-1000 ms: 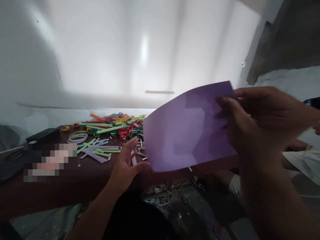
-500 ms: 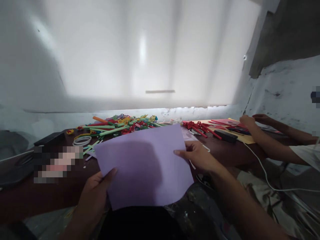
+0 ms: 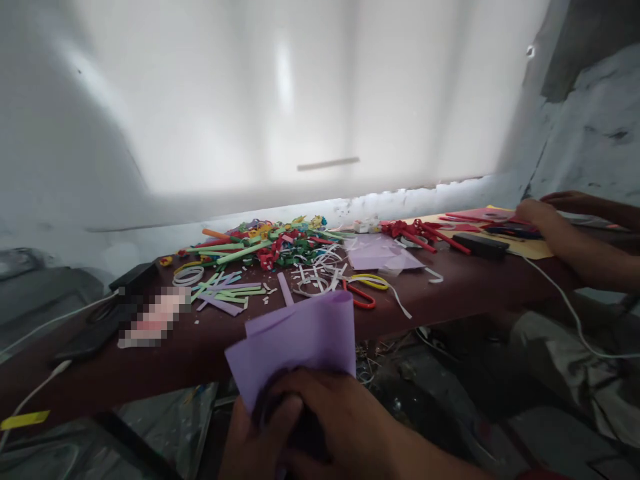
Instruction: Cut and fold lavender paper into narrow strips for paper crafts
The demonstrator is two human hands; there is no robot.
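Observation:
A purple sheet of paper (image 3: 300,337) is bent over on itself, its curved fold at the top, just in front of the dark brown bench (image 3: 200,347). Low in the picture, both my hands meet at the sheet's lower edge. My left hand (image 3: 253,437) pinches it from the left with the thumb pressed on the paper. My right hand (image 3: 345,427) closes over it from the right. The lower part of the sheet is hidden behind my fingers.
On the bench lie a heap of coloured paper strips (image 3: 265,250), white paper rings (image 3: 187,275), scissors (image 3: 363,290) with yellow and red handles, another purple sheet (image 3: 380,253) and a black phone (image 3: 135,277). At the right, another person's hands (image 3: 545,217) rest by red strips (image 3: 425,233).
The flat purple sheet came down toward me and got folded over. My hands moved from its side edges to its lower edge. The view tilted down and left.

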